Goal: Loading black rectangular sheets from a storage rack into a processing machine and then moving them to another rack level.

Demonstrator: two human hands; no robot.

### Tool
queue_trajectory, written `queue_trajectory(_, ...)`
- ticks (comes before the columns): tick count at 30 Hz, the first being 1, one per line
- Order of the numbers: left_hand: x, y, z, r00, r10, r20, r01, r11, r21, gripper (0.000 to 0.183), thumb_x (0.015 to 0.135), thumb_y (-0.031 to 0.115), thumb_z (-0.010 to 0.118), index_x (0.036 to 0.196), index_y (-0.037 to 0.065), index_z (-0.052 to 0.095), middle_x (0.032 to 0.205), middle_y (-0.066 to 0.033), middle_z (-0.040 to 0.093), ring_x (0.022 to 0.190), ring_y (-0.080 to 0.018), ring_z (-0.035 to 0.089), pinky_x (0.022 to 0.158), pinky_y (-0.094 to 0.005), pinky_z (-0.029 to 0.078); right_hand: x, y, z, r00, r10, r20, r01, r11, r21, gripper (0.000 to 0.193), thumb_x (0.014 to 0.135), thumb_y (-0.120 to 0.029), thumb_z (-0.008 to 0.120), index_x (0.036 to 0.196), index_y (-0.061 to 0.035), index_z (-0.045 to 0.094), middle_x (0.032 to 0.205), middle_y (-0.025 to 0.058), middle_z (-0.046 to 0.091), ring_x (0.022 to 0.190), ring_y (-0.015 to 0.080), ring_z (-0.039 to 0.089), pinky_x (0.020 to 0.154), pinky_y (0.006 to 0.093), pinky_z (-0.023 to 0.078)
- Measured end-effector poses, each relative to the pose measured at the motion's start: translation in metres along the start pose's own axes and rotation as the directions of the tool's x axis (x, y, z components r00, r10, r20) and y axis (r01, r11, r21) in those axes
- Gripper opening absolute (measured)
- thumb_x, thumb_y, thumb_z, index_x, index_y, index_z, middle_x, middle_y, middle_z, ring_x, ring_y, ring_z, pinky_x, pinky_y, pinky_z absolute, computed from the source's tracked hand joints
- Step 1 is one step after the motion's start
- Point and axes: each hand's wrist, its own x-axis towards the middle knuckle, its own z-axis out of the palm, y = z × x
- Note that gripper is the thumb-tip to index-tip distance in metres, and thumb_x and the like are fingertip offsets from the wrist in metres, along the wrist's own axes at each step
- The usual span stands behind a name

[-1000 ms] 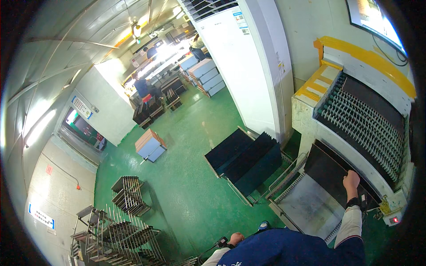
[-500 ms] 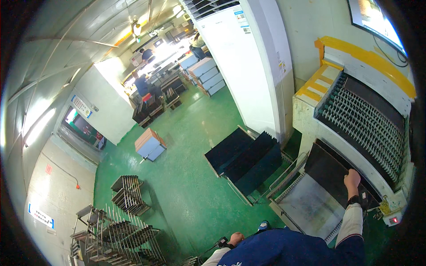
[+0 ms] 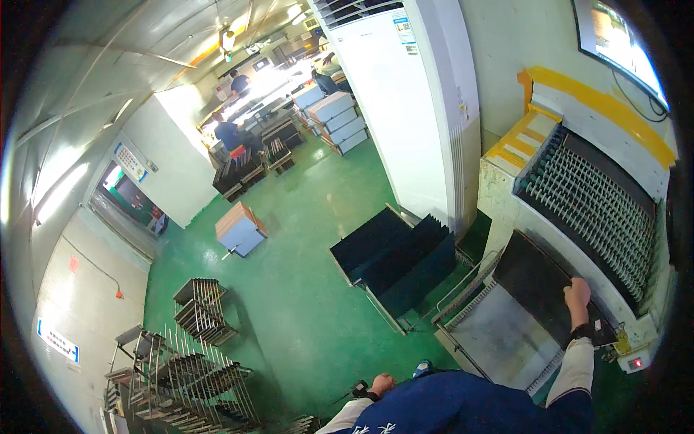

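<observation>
At the right, my right hand (image 3: 577, 295) is closed on the upper right edge of a dark flat panel (image 3: 531, 278). This panel leans at a slant in a metal rack (image 3: 499, 329) with toothed side rails and a pale grey base. Close behind the panel stands the roller conveyor machine (image 3: 589, 210). My left hand (image 3: 383, 384) hangs low in front of my body with its fingers curled, and nothing shows in it. A small black device sits at the left wrist.
Left of the rack, a wire rack holds several dark panels (image 3: 412, 260). A tall white air conditioner (image 3: 405, 108) rises behind it. Metal racks (image 3: 188, 376) stand at lower left, and a box stack (image 3: 241, 228) sits on the green floor. People work at far lit benches.
My right hand and the dark panel have shifted slightly down and right, alongside the machine. The left hand stays low with little change. The whole view has shifted a little.
</observation>
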Motion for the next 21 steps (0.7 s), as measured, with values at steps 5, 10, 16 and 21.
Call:
queue_trajectory(5, 0.002, 0.005, 0.001, 0.992, -0.121, -0.046, 0.117, 0.989, -0.087, 0.023, 0.076, 0.022, 0.052, 0.084, 0.004, 0.063, 0.073, -0.0072, 0.063, 0.067, -0.021, 0.06, 0.062, -0.0311, 0.046, -0.001, -0.027, -0.121, 0.994, 0.002, -0.109, 0.004, 0.998, 0.059, 0.027, 0.063, -0.013, 0.07, 0.085, 0.0002, 0.061, 0.084, 0.0211, 0.06, 0.084, 0.0392, 0.057, 0.075, 0.0444, 0.045)
queue_trajectory(10, 0.029, -0.012, 0.003, 0.998, -0.024, -0.052, 0.025, 1.0, 0.014, 0.031, 0.074, 0.029, 0.054, 0.089, 0.004, 0.064, 0.082, -0.0127, 0.065, 0.076, -0.0277, 0.062, 0.071, -0.036, 0.048, -0.001, 0.024, -0.187, 0.96, 0.008, -0.281, 0.061, 0.97, 0.234, 0.042, 0.066, -0.012, 0.072, 0.102, 0.0019, 0.057, 0.098, 0.0194, 0.057, 0.094, 0.0346, 0.054, 0.083, 0.0396, 0.042)
queue_trajectory(16, 0.04, 0.004, 0.004, 0.998, -0.04, 0.043, 0.039, 0.999, 0.033, 0.033, 0.073, 0.03, 0.056, 0.093, 0.005, 0.064, 0.092, -0.0162, 0.065, 0.087, -0.0286, 0.062, 0.076, -0.0385, 0.048, -0.037, 0.031, -0.231, 0.919, 0.391, -0.054, -0.107, 0.377, 0.92, 0.043, 0.079, -0.01, 0.061, 0.119, 0.0035, 0.051, 0.114, 0.0131, 0.053, 0.102, 0.0224, 0.051, 0.09, 0.0315, 0.04)
queue_trajectory(21, 0.042, 0.011, 0.008, 0.999, -0.037, 0.037, 0.035, 0.997, 0.063, 0.031, 0.072, 0.026, 0.058, 0.093, 0.005, 0.064, 0.091, -0.0162, 0.065, 0.083, -0.0279, 0.063, 0.074, -0.0368, 0.049, -0.046, 0.115, -0.167, 0.956, 0.292, 0.012, -0.015, 0.006, 1.0, 0.047, 0.085, -0.022, 0.06, 0.122, 0.0048, 0.048, 0.118, 0.0121, 0.053, 0.107, 0.0223, 0.051, 0.091, 0.0318, 0.042)
